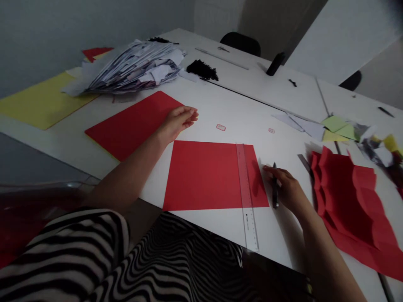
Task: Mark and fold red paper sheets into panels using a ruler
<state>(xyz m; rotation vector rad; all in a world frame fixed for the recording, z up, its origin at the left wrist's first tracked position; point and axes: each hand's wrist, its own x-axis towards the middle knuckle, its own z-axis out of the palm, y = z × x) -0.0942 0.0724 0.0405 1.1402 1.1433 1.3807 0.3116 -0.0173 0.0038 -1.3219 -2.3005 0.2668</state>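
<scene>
A red sheet point(204, 176) lies flat at the front edge of the white table. Across its right part rests a clear ruler point(247, 201), whose lower end reaches past the table's edge. To the right of the sheet, my right hand point(285, 184) holds a dark pen point(275, 191) upright between its fingers. My left hand point(181, 119) is above the sheet's upper left corner, its fingers bent together; whether something small is between them cannot be made out. Beneath my left forearm is a stack of red paper point(135, 121) with a yellow edge.
A heap of papers point(141, 67) and yellow sheets point(47, 98) lie at the left. Folded red paper point(349, 205) and a metal ruler point(304, 162) are at the right. Black strings point(202, 69) and small labels point(221, 127) lie farther back.
</scene>
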